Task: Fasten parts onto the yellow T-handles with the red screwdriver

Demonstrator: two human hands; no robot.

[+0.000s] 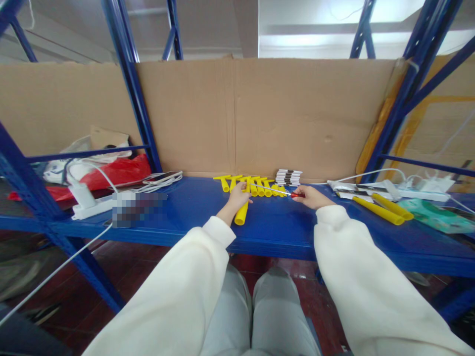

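Yellow tubular piece (pixel 241 214), above the blue shelf top (pixel 204 212); left hand (pixel 238 197) closed round it; right hand (pixel 310 197), at three o'clock from the left, curled on red-handled screwdriver (pixel 296 195), shaft towards nine o'clock; row of yellow T-shaped pieces (pixel 260 191) at twelve o'clock.

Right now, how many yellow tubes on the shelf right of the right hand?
2, side by side: the nearer yellow tube and the farther yellow tube, both beside the green packet. Others could be hidden behind it.
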